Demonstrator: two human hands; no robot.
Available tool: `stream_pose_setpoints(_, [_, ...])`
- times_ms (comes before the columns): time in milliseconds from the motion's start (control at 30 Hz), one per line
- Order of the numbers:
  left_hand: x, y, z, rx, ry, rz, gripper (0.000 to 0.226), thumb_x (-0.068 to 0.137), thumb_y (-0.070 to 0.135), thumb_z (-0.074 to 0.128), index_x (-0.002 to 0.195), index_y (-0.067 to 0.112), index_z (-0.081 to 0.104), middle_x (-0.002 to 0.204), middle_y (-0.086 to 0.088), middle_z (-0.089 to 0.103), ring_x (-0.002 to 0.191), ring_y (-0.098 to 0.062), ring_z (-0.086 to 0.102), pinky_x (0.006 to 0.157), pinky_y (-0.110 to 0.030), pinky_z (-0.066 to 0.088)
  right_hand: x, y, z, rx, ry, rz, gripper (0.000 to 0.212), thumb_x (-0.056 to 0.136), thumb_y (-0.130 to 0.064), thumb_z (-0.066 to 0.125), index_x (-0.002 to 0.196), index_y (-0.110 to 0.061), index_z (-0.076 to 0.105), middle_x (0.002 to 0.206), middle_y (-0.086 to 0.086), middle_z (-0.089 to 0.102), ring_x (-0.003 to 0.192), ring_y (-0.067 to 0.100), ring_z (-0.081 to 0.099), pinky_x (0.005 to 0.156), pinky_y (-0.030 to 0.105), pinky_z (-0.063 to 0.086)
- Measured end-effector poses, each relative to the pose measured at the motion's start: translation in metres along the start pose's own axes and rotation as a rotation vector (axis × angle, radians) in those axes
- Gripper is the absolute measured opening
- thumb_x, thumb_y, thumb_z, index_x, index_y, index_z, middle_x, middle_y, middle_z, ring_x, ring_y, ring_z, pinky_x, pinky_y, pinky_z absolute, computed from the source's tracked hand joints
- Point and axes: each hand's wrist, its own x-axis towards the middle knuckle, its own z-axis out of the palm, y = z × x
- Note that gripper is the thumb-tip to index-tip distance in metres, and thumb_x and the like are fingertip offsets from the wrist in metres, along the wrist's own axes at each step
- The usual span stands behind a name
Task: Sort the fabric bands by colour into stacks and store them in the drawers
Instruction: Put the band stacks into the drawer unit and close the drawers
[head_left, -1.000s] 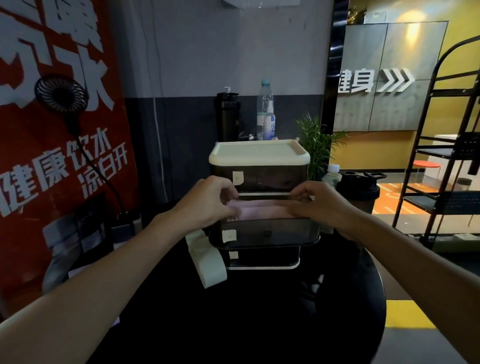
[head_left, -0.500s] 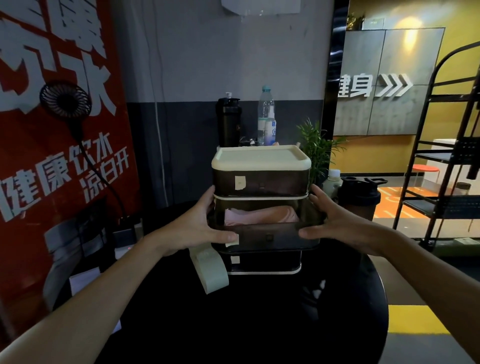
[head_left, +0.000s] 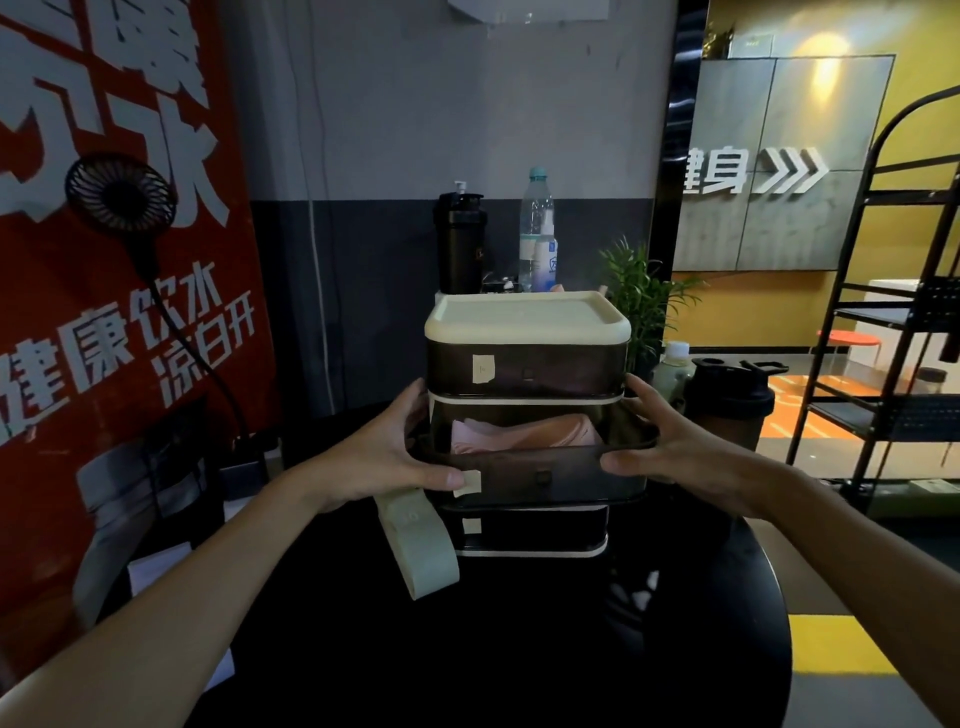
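Note:
A small three-drawer cabinet (head_left: 527, 322) with a cream lid stands on the round black table (head_left: 519, 649). Its middle drawer (head_left: 540, 475) is pulled out, and a stack of pink fabric bands (head_left: 519, 434) lies inside. My left hand (head_left: 395, 457) grips the drawer's left front corner, thumb on the front face. My right hand (head_left: 670, 447) grips the right front corner the same way. The top and bottom drawers are pushed in. A pale green fabric band (head_left: 421, 545) lies on the table against the cabinet's lower left.
Behind the cabinet stand a black shaker bottle (head_left: 460, 244), a clear water bottle (head_left: 537, 234) and a small plant (head_left: 644, 296). Another black shaker (head_left: 732, 405) sits at the right. A clip fan (head_left: 120, 195) hangs left; a black metal rack (head_left: 893, 312) stands far right.
Both hands left the pink bands inside the drawer and moved out to its front corners, where they now hold it. The bands stay in the drawer.

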Motion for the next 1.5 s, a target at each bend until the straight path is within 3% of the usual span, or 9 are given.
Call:
stream_pose_setpoints(200, [0.008,-0.003,-0.006,-0.025,0.102,-0.015,0.116,0.055,0.044,0.091,0.152,0.03,0.028,0.14,0.016,0.051,0.136,-0.001,0.043,0.113,-0.028,0.037,0.007,0.009,0.008,0.033,0.154,-0.058,0.117,0.051,-0.028,0.087,0.149,-0.037,0.023,0.137,-0.001,0.047,0.12,0.017,0.055,0.103,0.043,0.048])
stream_pose_setpoints(333, [0.011,-0.002,0.002,-0.004,0.099,0.005,0.097,0.071,0.025,0.089,0.149,0.035,0.031,0.136,0.018,0.054,0.126,0.004,0.051,0.103,-0.02,0.045,0.011,0.011,0.012,-0.01,0.136,-0.066,0.113,0.066,-0.017,0.085,0.152,-0.036,0.014,0.13,-0.01,0.051,0.116,0.009,0.056,0.101,0.035,0.048])
stream_pose_setpoints(400, [0.014,-0.003,0.006,-0.014,0.113,0.011,0.099,0.071,0.024,0.089,0.15,0.035,0.03,0.133,0.02,0.056,0.12,0.008,0.055,0.097,-0.017,0.047,0.013,0.011,0.013,-0.009,0.145,-0.077,0.107,0.073,-0.01,0.082,0.153,-0.033,0.014,0.123,-0.017,0.051,0.111,0.001,0.055,0.096,0.031,0.048])
stream_pose_setpoints(567, [0.018,-0.005,0.009,0.006,0.213,0.009,0.109,0.061,0.037,0.092,0.151,0.031,0.03,0.136,0.019,0.054,0.121,0.007,0.053,0.105,-0.026,0.046,0.016,0.013,0.016,-0.019,0.214,-0.097,0.102,0.074,-0.012,0.082,0.151,-0.031,0.018,0.115,-0.021,0.05,0.102,-0.005,0.053,0.087,0.026,0.047])
stream_pose_setpoints(667, [0.019,-0.006,0.012,-0.01,0.235,0.028,0.097,0.072,0.021,0.088,0.15,0.03,0.032,0.135,0.018,0.055,0.118,0.007,0.055,0.098,-0.019,0.047,0.018,0.016,0.016,-0.034,0.242,-0.108,0.103,0.073,-0.015,0.082,0.152,-0.03,0.018,0.118,-0.018,0.05,0.105,-0.002,0.053,0.092,0.03,0.047])
stream_pose_setpoints(867, [0.024,-0.008,0.018,-0.021,0.351,0.05,0.088,0.076,0.019,0.085,0.146,0.031,0.034,0.13,0.014,0.057,0.114,0.004,0.056,0.084,-0.01,0.047,0.027,0.019,0.022,-0.046,0.326,-0.12,0.093,0.073,-0.017,0.083,0.144,-0.028,0.024,0.13,-0.001,0.045,0.112,0.012,0.054,0.089,0.03,0.049])
stream_pose_setpoints(1067, [0.032,-0.014,0.02,0.025,0.439,0.043,0.077,0.075,0.021,0.086,0.136,0.028,0.039,0.127,0.007,0.056,0.117,-0.008,0.057,0.102,-0.031,0.048,0.037,0.022,0.028,-0.064,0.388,-0.136,0.093,0.074,-0.018,0.083,0.144,-0.027,0.023,0.117,-0.014,0.05,0.119,0.017,0.053,0.102,0.041,0.048])
stream_pose_setpoints(1300, [0.037,-0.015,0.023,0.044,0.486,0.06,0.07,0.075,0.021,0.086,0.127,0.029,0.039,0.119,0.01,0.055,0.113,-0.01,0.058,0.098,-0.031,0.05,0.045,0.024,0.03,-0.079,0.428,-0.115,0.09,0.074,-0.02,0.083,0.143,-0.02,0.025,0.112,-0.012,0.055,0.115,0.017,0.057,0.1,0.042,0.049])
stream_pose_setpoints(1500, [0.039,-0.014,0.025,0.035,0.516,0.079,0.064,0.076,0.012,0.084,0.121,0.024,0.041,0.111,0.007,0.057,0.096,-0.004,0.063,0.076,-0.017,0.054,0.051,0.027,0.034,-0.097,0.509,-0.121,0.084,0.074,-0.023,0.083,0.139,-0.017,0.031,0.12,-0.004,0.051,0.116,0.02,0.055,0.099,0.043,0.049])
